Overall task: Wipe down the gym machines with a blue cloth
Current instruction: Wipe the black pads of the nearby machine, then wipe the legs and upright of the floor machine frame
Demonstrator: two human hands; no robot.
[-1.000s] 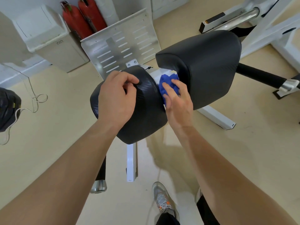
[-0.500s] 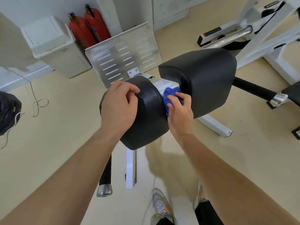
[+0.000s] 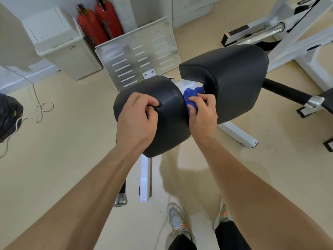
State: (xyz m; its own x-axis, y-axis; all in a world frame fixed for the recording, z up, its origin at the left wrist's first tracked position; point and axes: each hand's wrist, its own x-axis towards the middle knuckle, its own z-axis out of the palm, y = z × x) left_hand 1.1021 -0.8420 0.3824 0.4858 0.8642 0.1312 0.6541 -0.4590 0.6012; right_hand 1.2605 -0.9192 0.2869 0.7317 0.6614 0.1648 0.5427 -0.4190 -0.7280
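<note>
Blue cloth (image 3: pixel 192 98) looks soft and light, bunched in right hand (image 3: pixel 202 113) in the gap between both pads; left hand (image 3: pixel 137 120) curled, bracing near pad (image 3: pixel 169 127).

Part of the blue cloth (image 3: pixel 191 97) lies hidden under the right hand (image 3: pixel 202 112) and in the gap between the pads. The dark object (image 3: pixel 8 118) is cut off by the left edge.
</note>
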